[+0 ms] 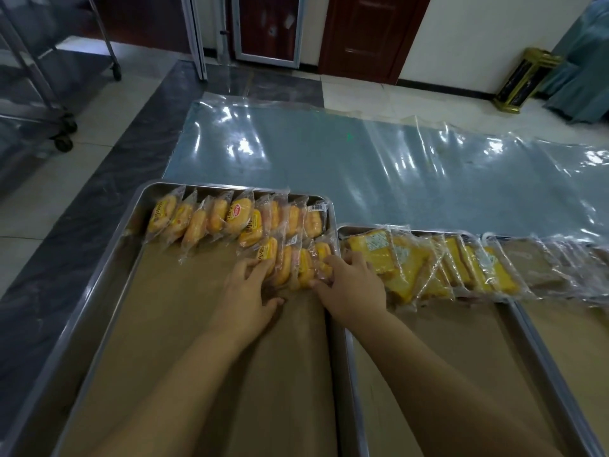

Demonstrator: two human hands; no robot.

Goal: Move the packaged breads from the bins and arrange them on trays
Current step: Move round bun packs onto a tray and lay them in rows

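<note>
Nearest, two bare forearms reach up from six o'clock over a metal tray (108, 265) lined with brown paper (184, 341), which fills the lower left of the view. The left hand (245, 293) lies flat on the paper with its fingers loosely spread, the fingertips touching the near end of a short row of packaged breads (290, 262), round yellow buns in clear wrappers, standing on edge and overlapping. The right hand (351, 285), just at three o'clock of the left, is curled over the same short row from the tray's right rim, fingers bent around the outermost pack; the two hands bracket the row between them. Whether the right hand truly grips a pack or only presses against it cannot be told. Further, toward twelve o'clock, a longer row of buns (230, 216) runs along the tray's far wall, leaning like shingles. At three o'clock a second tray (524, 321) touches the first, with flat yellow sliced-bread packs (428, 268) overlapping across its far end. A third tray's edge shows at the far right. Beyond both, a clear plastic sheet (379, 166) lies on the tiled floor. At ten o'clock, far off, stands a wheeled metal rack (62, 123); at one o'clock a dark wooden door (365, 31).
</note>
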